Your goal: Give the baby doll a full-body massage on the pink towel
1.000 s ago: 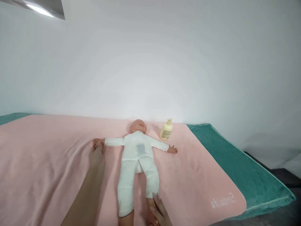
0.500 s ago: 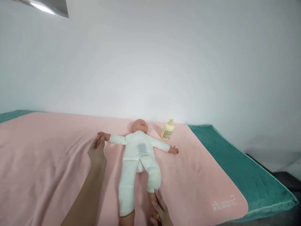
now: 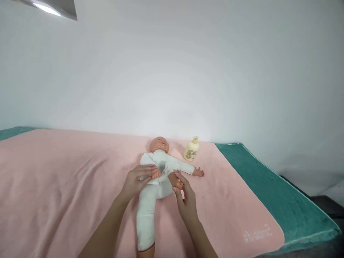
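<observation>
A baby doll [image 3: 146,204] in white clothes lies on its back on a pink blanket [image 3: 228,211], head toward the wall. My left hand [image 3: 139,179] is closed around the doll's arm near its small hand [image 3: 156,174], which is folded across the belly. In my right hand [image 3: 184,193] is the doll's foot [image 3: 177,183], held between thumb and fingers, with that leg bent up over the torso. The two held limbs are close together but apart. The other leg lies straight toward me, and the other arm stretches out to the right.
A pale yellow pump bottle [image 3: 191,149] stands right of the doll's head. Green cloth [image 3: 268,182] shows beyond the blanket's right edge. Behind is a white wall [image 3: 172,71]; a lamp [image 3: 51,9] hangs at the upper left.
My left hand has brought the doll's arm inward from out at the left to over its belly. My right hand has raised the doll's leg from the blanket, bending it up toward the torso.
</observation>
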Demonstrator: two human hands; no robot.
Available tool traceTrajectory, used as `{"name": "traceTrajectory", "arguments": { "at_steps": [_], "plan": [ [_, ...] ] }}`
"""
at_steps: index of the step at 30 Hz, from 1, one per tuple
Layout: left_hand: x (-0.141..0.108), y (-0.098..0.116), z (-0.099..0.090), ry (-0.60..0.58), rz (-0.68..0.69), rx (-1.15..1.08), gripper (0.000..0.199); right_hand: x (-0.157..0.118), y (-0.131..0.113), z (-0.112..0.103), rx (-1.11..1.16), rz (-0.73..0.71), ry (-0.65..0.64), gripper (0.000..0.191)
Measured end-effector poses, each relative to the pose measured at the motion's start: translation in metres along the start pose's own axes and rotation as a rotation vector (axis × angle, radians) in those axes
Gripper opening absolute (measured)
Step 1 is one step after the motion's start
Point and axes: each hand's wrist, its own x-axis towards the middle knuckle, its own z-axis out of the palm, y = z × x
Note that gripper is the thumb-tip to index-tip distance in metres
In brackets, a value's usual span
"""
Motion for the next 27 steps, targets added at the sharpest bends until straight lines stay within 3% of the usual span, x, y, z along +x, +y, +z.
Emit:
{"name": "traceTrajectory", "arguments": {
  "at_steps": [5, 8, 11, 15, 21, 23, 27],
  "plan": [
    [0.000, 0.006, 0.006, -0.215, 0.116, 0.082, 0.023, 0.011, 0.006, 0.002, 0.055, 0.073, -0.001, 0.041],
    [0.000, 0.006, 0.008, -0.234, 0.111, 0.077, 0.026, 0.008, 0.009, 0.001, 0.067, 0.077, 0.001, 0.041],
    [0.000, 0.003, 0.007, -0.178, 0.050, 0.025, 0.023, -0.001, 0.010, 0.000, 0.069, 0.074, 0.022, 0.040],
    [0.001, -0.002, 0.000, 0.073, -0.114, -0.080, 0.016, -0.021, 0.008, -0.005, 0.064, 0.060, 0.017, 0.035],
    [0.007, -0.015, -0.020, 0.581, -0.402, -0.341, 0.035, -0.068, 0.004, -0.019, -0.052, -0.009, -0.007, 0.034],
    [0.009, -0.023, -0.027, 0.717, -0.486, -0.458, 0.032, -0.087, 0.011, -0.023, -0.088, -0.018, -0.023, 0.035],
    [0.006, -0.041, -0.040, 0.869, -0.655, -0.633, 0.022, -0.124, 0.047, -0.026, -0.184, -0.090, -0.059, 0.035]
  ]
}}
